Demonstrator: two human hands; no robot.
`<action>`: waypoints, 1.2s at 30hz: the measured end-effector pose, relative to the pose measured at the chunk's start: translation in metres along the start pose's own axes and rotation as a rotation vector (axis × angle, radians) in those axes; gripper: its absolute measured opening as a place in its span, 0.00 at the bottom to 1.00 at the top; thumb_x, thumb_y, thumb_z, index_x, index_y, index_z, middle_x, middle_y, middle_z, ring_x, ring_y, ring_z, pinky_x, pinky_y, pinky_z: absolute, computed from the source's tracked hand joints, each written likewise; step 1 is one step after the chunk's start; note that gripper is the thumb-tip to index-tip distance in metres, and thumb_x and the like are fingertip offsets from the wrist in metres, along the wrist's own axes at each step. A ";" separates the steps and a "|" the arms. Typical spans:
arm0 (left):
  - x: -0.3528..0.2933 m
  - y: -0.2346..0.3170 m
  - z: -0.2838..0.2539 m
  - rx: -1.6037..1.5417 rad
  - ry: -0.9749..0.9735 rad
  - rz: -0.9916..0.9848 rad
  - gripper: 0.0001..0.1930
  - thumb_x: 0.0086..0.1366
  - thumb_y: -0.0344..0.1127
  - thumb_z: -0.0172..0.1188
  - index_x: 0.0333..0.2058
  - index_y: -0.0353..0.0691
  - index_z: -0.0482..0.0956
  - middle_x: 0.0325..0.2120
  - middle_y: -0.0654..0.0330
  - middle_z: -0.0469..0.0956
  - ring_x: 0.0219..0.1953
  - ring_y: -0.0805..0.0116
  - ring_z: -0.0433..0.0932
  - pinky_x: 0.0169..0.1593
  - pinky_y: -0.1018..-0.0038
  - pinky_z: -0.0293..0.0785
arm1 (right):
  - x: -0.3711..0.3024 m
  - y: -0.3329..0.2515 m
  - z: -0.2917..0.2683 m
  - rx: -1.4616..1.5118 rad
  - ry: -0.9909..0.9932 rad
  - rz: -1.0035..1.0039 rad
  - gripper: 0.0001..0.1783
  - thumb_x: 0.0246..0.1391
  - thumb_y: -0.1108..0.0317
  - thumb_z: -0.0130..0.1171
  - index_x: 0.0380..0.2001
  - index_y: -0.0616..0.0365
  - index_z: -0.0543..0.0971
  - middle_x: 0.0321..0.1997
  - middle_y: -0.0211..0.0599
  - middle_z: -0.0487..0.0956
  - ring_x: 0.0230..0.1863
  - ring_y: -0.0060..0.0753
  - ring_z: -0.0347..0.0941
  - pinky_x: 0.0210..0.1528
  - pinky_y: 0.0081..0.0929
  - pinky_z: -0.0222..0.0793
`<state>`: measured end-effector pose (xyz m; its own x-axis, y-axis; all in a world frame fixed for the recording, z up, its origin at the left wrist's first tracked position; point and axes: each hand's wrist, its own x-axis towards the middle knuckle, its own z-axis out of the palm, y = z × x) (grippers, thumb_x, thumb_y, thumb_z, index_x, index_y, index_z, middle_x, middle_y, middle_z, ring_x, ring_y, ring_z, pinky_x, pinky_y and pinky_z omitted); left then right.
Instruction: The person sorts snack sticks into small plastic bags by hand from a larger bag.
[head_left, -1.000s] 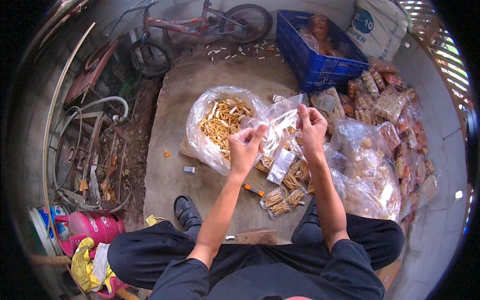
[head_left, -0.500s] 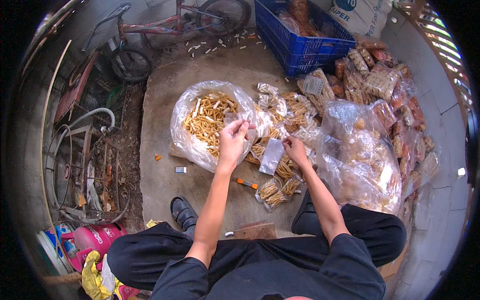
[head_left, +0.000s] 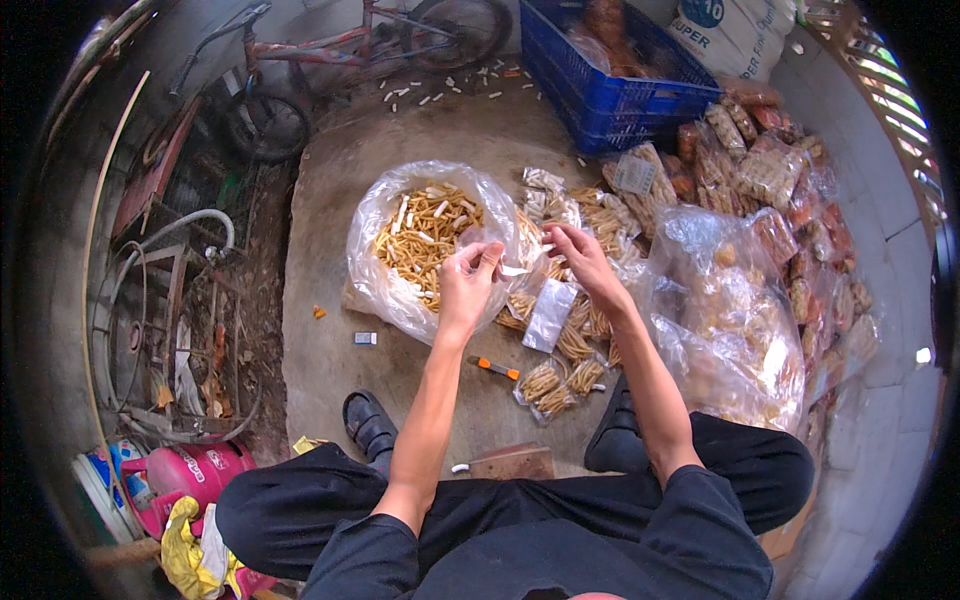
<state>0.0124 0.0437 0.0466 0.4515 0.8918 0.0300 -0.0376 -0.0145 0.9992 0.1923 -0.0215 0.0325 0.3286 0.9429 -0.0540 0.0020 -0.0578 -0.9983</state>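
My left hand [head_left: 470, 287] is closed in a pinch over the right rim of a large clear plastic bag [head_left: 368, 215], which stands open and full of brown stick snacks [head_left: 425, 240] with white pieces among them. A small clear plastic bag [head_left: 513, 270] shows at its fingertips. To its right, my right hand [head_left: 588, 265] curls with thumb and fingertips together; whatever they hold is too small to make out. Below lies a stack of flat clear bags [head_left: 549, 315] on filled snack packets [head_left: 575, 345]. White-filled packets [head_left: 548, 205] lie beyond.
An orange and black cutter [head_left: 493, 368] and a lighter-sized white and blue box [head_left: 366, 338] lie on the concrete. At right are a big clear bag [head_left: 730, 320] and piled snack packs [head_left: 770, 165]. Behind stand a blue crate [head_left: 620, 105] and a bicycle [head_left: 310, 50].
My right hand has moved up from beside the stack of flat bags toward my left hand. My left hand stays by the large bag's rim. The view has shifted slightly.
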 end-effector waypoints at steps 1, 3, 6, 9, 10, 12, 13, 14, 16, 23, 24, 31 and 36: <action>0.000 0.001 0.000 -0.002 0.008 0.000 0.16 0.62 0.44 0.56 0.26 0.34 0.77 0.17 0.67 0.73 0.21 0.81 0.67 0.26 0.82 0.62 | -0.004 -0.021 0.007 -0.003 -0.007 0.000 0.22 0.54 0.55 0.55 0.47 0.60 0.72 0.39 0.34 0.76 0.38 0.26 0.71 0.40 0.24 0.66; 0.000 0.005 0.001 -0.028 0.009 0.000 0.17 0.62 0.45 0.56 0.26 0.34 0.77 0.17 0.67 0.73 0.21 0.81 0.68 0.26 0.81 0.63 | -0.012 -0.052 0.018 0.260 -0.282 0.139 0.21 0.54 0.58 0.57 0.47 0.61 0.71 0.37 0.31 0.76 0.37 0.19 0.71 0.40 0.18 0.66; 0.005 0.007 0.000 -0.013 0.056 0.114 0.18 0.62 0.45 0.55 0.25 0.34 0.76 0.18 0.66 0.73 0.22 0.81 0.70 0.27 0.81 0.64 | -0.011 -0.058 0.026 -0.015 -0.394 0.046 0.22 0.51 0.62 0.61 0.47 0.61 0.71 0.36 0.29 0.76 0.36 0.16 0.70 0.39 0.15 0.65; 0.002 0.017 -0.001 -0.046 0.067 0.024 0.18 0.62 0.46 0.55 0.26 0.33 0.76 0.20 0.64 0.75 0.24 0.79 0.71 0.30 0.81 0.66 | -0.007 -0.049 0.022 -0.073 -0.307 0.079 0.16 0.46 0.64 0.65 0.36 0.61 0.76 0.30 0.25 0.76 0.31 0.12 0.67 0.32 0.14 0.63; 0.001 0.023 -0.001 -0.048 0.072 0.028 0.18 0.62 0.46 0.55 0.26 0.33 0.76 0.20 0.64 0.75 0.24 0.79 0.71 0.30 0.81 0.66 | -0.006 -0.048 0.020 -0.092 -0.268 0.089 0.14 0.44 0.63 0.67 0.31 0.60 0.78 0.26 0.23 0.75 0.27 0.10 0.65 0.27 0.13 0.60; -0.002 0.032 -0.001 -0.195 0.133 0.022 0.17 0.63 0.45 0.54 0.28 0.32 0.76 0.22 0.62 0.77 0.25 0.78 0.73 0.32 0.81 0.67 | -0.008 -0.054 0.024 -0.003 -0.241 0.043 0.10 0.45 0.66 0.66 0.27 0.60 0.79 0.26 0.24 0.76 0.28 0.11 0.67 0.29 0.13 0.62; -0.001 0.035 -0.007 -0.168 0.092 0.010 0.15 0.63 0.41 0.55 0.33 0.31 0.76 0.26 0.59 0.78 0.27 0.77 0.74 0.34 0.80 0.68 | -0.009 -0.057 0.024 0.053 -0.172 0.004 0.09 0.46 0.67 0.65 0.28 0.61 0.79 0.26 0.25 0.77 0.28 0.12 0.68 0.30 0.13 0.63; -0.002 0.037 -0.011 -0.170 0.097 0.011 0.15 0.63 0.41 0.55 0.33 0.31 0.76 0.26 0.59 0.78 0.27 0.77 0.74 0.34 0.80 0.68 | -0.010 -0.060 0.023 0.111 -0.100 -0.033 0.08 0.47 0.68 0.64 0.29 0.62 0.78 0.27 0.26 0.77 0.29 0.12 0.68 0.32 0.13 0.64; -0.003 0.041 -0.017 -0.204 -0.055 0.077 0.12 0.62 0.36 0.56 0.36 0.31 0.75 0.29 0.58 0.79 0.29 0.77 0.75 0.37 0.80 0.69 | -0.010 -0.063 0.020 0.067 -0.083 -0.030 0.07 0.48 0.70 0.62 0.30 0.62 0.78 0.27 0.27 0.78 0.30 0.14 0.69 0.34 0.13 0.65; -0.003 0.039 -0.040 -0.205 -0.104 0.109 0.08 0.59 0.27 0.57 0.38 0.31 0.76 0.31 0.57 0.80 0.35 0.74 0.78 0.41 0.78 0.74 | -0.010 -0.071 0.014 -0.052 -0.071 -0.137 0.06 0.50 0.72 0.60 0.32 0.62 0.79 0.30 0.27 0.77 0.32 0.15 0.70 0.36 0.15 0.65; -0.003 0.040 -0.042 -0.204 -0.104 0.109 0.08 0.59 0.27 0.57 0.38 0.31 0.76 0.31 0.57 0.80 0.35 0.74 0.78 0.41 0.78 0.74 | -0.011 -0.073 0.013 -0.061 -0.079 -0.144 0.06 0.50 0.73 0.59 0.32 0.63 0.79 0.30 0.27 0.77 0.32 0.16 0.70 0.36 0.15 0.65; -0.002 0.040 -0.041 -0.034 -0.103 0.134 0.07 0.61 0.30 0.57 0.32 0.31 0.77 0.24 0.61 0.79 0.26 0.79 0.74 0.30 0.82 0.69 | -0.011 -0.076 0.016 -0.205 -0.032 -0.296 0.05 0.51 0.75 0.58 0.30 0.64 0.80 0.31 0.30 0.76 0.32 0.18 0.70 0.37 0.16 0.65; -0.001 0.035 -0.029 0.049 0.072 0.081 0.18 0.64 0.42 0.54 0.20 0.35 0.73 0.11 0.66 0.70 0.14 0.83 0.65 0.19 0.82 0.59 | -0.015 -0.069 0.023 -0.269 0.226 -0.101 0.20 0.58 0.63 0.51 0.17 0.65 0.74 0.23 0.27 0.72 0.25 0.14 0.64 0.25 0.19 0.58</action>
<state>-0.0150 0.0550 0.0807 0.3832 0.9171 0.1099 -0.0271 -0.1078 0.9938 0.1652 -0.0240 0.1020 0.5143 0.8538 0.0804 0.2836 -0.0808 -0.9555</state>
